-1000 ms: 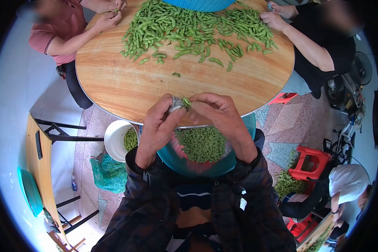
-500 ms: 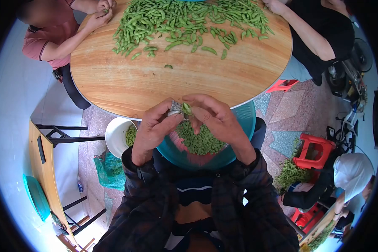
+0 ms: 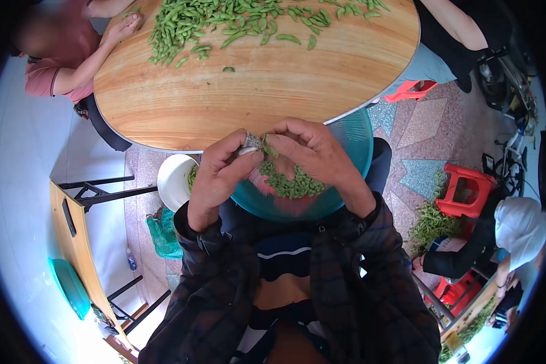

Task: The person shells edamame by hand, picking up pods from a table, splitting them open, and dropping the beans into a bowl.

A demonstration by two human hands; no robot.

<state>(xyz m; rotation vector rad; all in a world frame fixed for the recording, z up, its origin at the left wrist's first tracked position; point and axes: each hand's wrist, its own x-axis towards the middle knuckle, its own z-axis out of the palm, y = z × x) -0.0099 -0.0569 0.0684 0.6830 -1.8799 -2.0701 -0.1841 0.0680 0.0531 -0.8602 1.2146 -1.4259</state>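
My left hand and my right hand meet above a teal basin at the table's near edge. Between their fingertips is a green pod, pinched from both sides. Something grey and patterned wraps a finger of my left hand. Shelled green beans lie in the basin below. A heap of pods covers the far part of the round wooden table, and a single pod lies apart from it.
A white bucket and green mesh bag stand left of the basin. Co-workers sit at the table's left and right. Red stools, leafy pods on the floor and a person in a white cap are at right.
The view has shifted, so the table sits higher in the picture. The pod between my fingers has turned and looks narrower. The left co-worker's hands have moved apart.
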